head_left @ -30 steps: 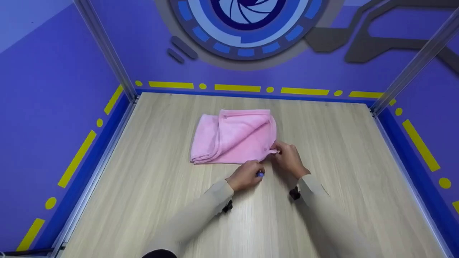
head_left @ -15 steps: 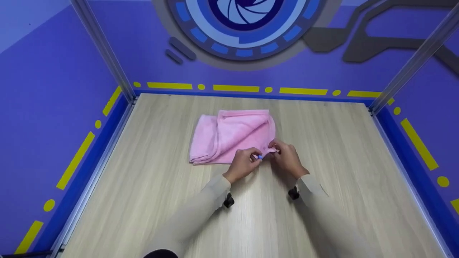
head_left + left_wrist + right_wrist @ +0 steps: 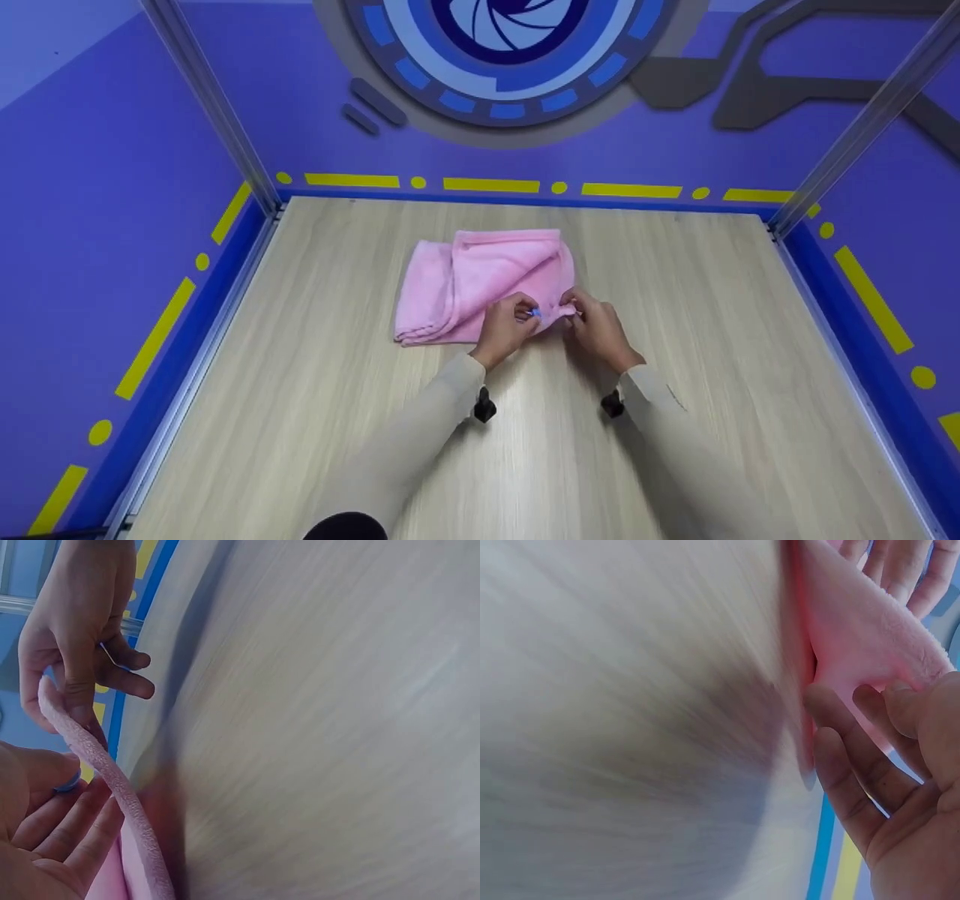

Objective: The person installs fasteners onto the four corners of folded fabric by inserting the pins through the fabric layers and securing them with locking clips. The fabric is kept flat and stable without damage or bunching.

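Observation:
A folded pink plush towel [image 3: 431, 289] lies on the wooden tabletop, its near right corner lifted. My right hand [image 3: 602, 330] pinches that corner between thumb and forefinger, the other fingers spread beneath, as the right wrist view of the towel [image 3: 870, 622] shows. Over the towel's near edge, my left hand [image 3: 499, 330] pinches a small blue object [image 3: 534, 313] between thumb and forefinger. In the left wrist view only a rounded end of the blue object [image 3: 69, 781] shows beside the raised towel edge [image 3: 120, 784]; I cannot tell its kind.
The wooden tabletop [image 3: 315, 405] is bounded by a blue-purple back panel [image 3: 480, 161] and side panels with yellow dashes. Metal posts [image 3: 217, 97] stand at the back corners. A black round object [image 3: 345, 527] shows at the bottom edge.
My left hand has moved forward and slightly left with the blue object, from in front of the towel to over its near edge. My right hand stays at the corner, raising it slightly.

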`<state>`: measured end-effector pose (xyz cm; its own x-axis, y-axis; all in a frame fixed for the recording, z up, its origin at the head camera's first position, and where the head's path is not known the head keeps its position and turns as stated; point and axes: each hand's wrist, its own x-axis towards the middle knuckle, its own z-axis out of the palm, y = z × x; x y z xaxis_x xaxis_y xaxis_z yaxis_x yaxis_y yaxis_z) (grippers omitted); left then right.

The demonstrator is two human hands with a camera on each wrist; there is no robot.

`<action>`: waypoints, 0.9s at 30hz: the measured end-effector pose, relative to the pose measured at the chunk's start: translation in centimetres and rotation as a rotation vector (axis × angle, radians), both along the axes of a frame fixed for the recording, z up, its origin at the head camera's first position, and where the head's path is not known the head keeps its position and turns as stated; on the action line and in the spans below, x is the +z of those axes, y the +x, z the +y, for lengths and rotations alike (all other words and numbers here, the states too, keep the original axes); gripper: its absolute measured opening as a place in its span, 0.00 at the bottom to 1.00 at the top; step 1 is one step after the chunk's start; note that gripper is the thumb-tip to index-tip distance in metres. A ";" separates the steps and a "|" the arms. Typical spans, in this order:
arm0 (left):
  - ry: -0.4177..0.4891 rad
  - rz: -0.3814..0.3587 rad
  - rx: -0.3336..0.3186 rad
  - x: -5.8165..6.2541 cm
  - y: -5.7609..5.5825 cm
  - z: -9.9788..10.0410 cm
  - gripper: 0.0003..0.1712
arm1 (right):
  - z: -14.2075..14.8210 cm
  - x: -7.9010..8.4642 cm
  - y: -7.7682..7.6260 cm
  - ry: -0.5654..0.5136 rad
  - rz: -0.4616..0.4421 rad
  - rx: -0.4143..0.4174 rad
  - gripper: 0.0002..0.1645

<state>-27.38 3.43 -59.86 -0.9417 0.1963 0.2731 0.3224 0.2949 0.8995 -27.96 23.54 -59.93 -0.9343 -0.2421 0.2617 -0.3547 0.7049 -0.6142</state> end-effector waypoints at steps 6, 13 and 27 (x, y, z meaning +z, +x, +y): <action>-0.003 -0.017 0.001 -0.3 -0.4 0.3 0.10 | -0.1 0.2 0.1 -0.023 0.002 0.032 0.09; -0.024 -0.028 -0.008 -0.3 -0.7 0.7 0.08 | -0.2 0.3 0.1 -0.037 -0.005 0.033 0.10; -0.072 -0.003 -0.003 -0.4 -0.7 0.9 0.08 | -0.1 0.0 0.0 -0.037 0.013 0.044 0.12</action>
